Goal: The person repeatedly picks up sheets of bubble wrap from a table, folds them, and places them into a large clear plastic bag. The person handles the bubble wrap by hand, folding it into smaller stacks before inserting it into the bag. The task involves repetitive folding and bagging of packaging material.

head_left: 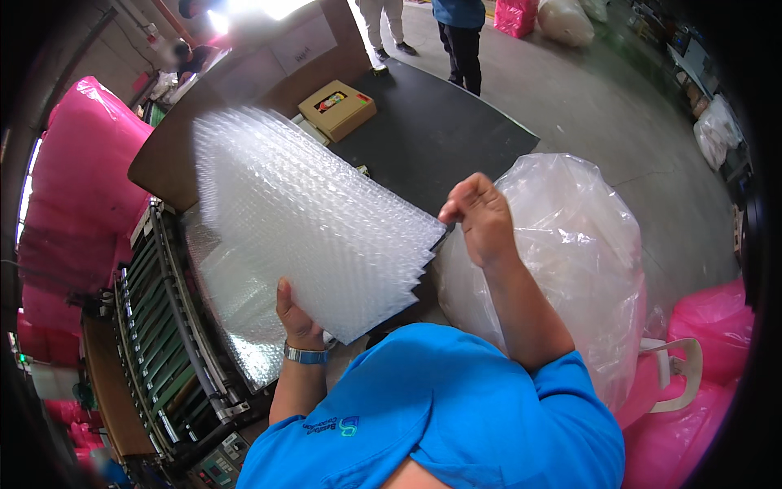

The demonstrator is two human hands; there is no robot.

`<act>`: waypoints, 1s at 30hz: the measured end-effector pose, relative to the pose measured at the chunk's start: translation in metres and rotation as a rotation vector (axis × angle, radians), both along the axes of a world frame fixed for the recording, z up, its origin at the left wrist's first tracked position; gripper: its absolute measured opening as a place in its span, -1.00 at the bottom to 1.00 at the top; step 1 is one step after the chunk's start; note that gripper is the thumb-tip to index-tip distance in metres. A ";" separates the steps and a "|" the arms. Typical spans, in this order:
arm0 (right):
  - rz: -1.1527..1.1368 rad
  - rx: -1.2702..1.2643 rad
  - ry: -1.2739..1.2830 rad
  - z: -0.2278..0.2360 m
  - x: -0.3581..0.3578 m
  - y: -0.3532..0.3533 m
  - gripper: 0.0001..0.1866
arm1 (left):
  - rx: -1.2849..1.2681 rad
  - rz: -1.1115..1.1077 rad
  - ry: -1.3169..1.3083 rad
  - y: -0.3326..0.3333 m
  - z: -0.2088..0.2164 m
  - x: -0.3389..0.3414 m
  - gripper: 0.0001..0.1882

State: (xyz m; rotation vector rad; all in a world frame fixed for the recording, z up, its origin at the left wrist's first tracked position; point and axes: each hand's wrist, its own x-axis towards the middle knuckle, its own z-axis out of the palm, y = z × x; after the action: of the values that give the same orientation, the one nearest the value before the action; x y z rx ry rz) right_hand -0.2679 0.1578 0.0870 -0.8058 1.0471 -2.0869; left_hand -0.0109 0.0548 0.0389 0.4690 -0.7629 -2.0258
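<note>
A thick stack of clear bubble wrap sheets [301, 212] slants across the middle, its edges fanned out in steps. My left hand [300, 323], with a banded watch at the wrist, grips the stack's near edge; the thumb shows on top and the other fingers are hidden beneath. Just beyond the stack's right corner, my right hand [486, 218] is raised with its fingers curled in toward the thumb. Nothing shows between those fingers. Under the stack at the left lies more bubble wrap [248, 342].
A dark table [456, 122] carries a brown cardboard box [338, 110] behind the stack. A roller machine [167, 326] stands at left beside pink wrapped material [90, 187]. Close on my right bulges a large clear plastic bag [570, 261]. Pink bags [713, 326] lie farther right. People stand beyond the table.
</note>
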 end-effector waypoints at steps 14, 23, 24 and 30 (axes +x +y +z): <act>-0.019 0.136 0.197 -0.021 0.030 0.001 -0.81 | -0.351 0.163 -0.222 -0.014 0.005 0.018 -0.18; -0.002 0.056 0.298 0.012 0.013 -0.021 -0.78 | -0.338 0.075 -0.190 -0.011 0.013 0.021 -0.19; 0.018 0.068 0.343 0.015 0.018 -0.023 -0.79 | -0.349 0.066 -0.205 -0.012 0.011 0.021 -0.20; -0.046 -0.072 -0.349 -0.004 -0.001 -0.040 -0.76 | -0.371 0.121 -0.254 -0.018 0.011 0.020 -0.31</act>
State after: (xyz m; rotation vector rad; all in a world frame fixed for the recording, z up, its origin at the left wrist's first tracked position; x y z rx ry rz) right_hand -0.2689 0.1180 0.0834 -0.4300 0.8105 -2.2132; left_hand 0.0086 0.0371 0.0503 0.5459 -1.2074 -1.6805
